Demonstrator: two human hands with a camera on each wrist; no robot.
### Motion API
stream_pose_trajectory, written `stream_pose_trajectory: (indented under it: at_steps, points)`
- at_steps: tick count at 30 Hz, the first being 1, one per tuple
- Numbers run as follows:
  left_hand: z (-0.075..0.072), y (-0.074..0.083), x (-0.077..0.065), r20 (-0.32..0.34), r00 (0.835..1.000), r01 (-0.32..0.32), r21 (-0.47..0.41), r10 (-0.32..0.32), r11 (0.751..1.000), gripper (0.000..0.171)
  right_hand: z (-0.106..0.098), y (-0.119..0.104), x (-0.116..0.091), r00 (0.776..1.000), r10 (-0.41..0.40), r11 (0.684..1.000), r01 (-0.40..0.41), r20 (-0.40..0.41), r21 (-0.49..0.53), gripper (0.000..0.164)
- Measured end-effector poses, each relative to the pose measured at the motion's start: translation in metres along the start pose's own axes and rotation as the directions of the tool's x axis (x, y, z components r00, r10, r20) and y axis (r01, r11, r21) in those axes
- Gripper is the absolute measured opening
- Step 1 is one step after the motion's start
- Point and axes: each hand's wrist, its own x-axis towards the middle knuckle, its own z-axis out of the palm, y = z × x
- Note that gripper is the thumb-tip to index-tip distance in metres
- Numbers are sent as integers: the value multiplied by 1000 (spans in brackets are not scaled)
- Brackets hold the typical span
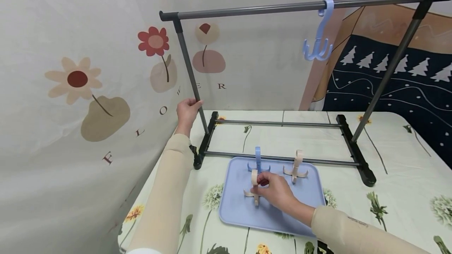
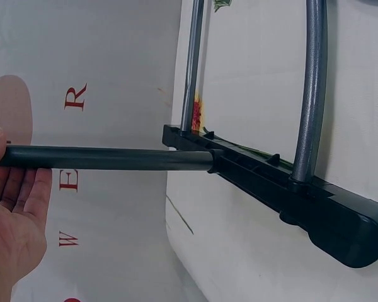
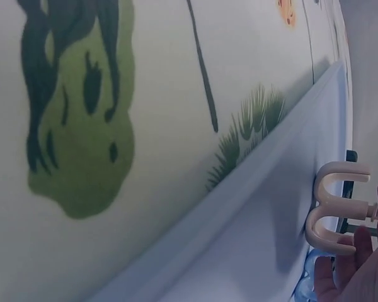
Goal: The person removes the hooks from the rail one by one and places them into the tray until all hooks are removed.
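My left hand (image 1: 187, 113) holds the left upright tube (image 1: 190, 69) of a dark metal clothes rack; in the left wrist view its thumb lies on one side of the tube and the fingers on the other. Over the blue tray (image 1: 233, 211), my right hand (image 1: 277, 192) pinches the stem of a beige multi-prong hook (image 1: 255, 195), whose curved prongs (image 3: 331, 207) show in the right wrist view close to the tray. Behind it on the tray stand a blue hook (image 1: 258, 160) and another beige hook (image 1: 296, 167). A second blue hook (image 1: 319, 38) hangs from the rack's top bar.
The rack's top bar (image 1: 247, 10) runs across above the tray. Its black feet (image 1: 356, 156) and lower rails (image 1: 279, 123) rest on the flowered tablecloth (image 1: 406, 214), with the front rail right at the tray's back edge. A patterned curtain (image 1: 116, 19) hangs at left.
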Motion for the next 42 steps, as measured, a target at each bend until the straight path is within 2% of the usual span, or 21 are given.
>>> stream_pose_trajectory:
  at_steps: [3,7,11,17,23,30,34,37,42]
  points:
    - [0,-1,0,1,1000,1,-3,-1,1000,33,-3,-2,-1,1000,17,1000,-17,-7,-20,21]
    - [0,-1,0,-2,1000,1,-7,-1,1000,33,-9,-9,-5,999,38,999,-38,-4,-20,37]
    - [0,-1,0,-3,1000,1,-8,-1,1000,33,-20,-18,-9,999,25,1000,-25,22,-4,54]
    - [1,-1,1,-3,1000,-5,-9,5,1000,32,-46,-31,-9,997,-19,1000,18,70,22,69]
    - [1,-2,2,-3,1000,-4,0,4,1000,32,-72,-42,-6,997,-62,998,62,55,12,64]
    - [1,-2,2,-1,1000,-10,-4,10,1000,33,-106,-58,6,997,-51,999,51,-50,14,58]
    - [0,-2,2,-3,1000,-13,-3,13,1000,32,-133,-71,20,988,-70,996,77,-138,45,56]
    - [-1,-2,1,-4,1000,-12,1,12,1000,33,-152,-79,32,967,-97,992,112,-236,51,54]
    - [-1,-2,0,-2,1000,-4,8,4,1000,34,-181,-87,47,912,-109,993,122,-395,8,55]
